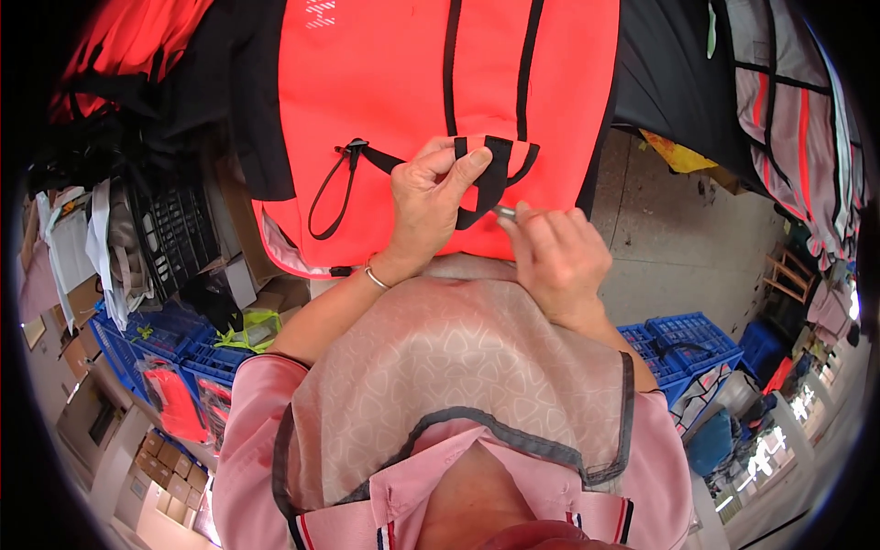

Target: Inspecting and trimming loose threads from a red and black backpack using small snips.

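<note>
A coral-red garment (367, 101) with black side panels and black trim lines lies spread out before me. My left hand (429, 197) pinches a black strap (496, 170) at the garment's lower part, thumb on top. My right hand (561, 261) is closed around a small grey metal tool (505, 213), most of it hidden in the fingers. Its tip points at the strap's lower end; whether it touches cannot be made out. Left of my left hand, a black cord loop (327, 203) with a toggle lies on the red fabric.
More red and black garments (137, 41) lie at the far left, beside a black crate (170, 229). Blue crates (683, 344) stand low at the right, with others at the left. Grey garments with red stripes (793, 119) hang over the far right. Concrete floor (655, 220) shows beside the work.
</note>
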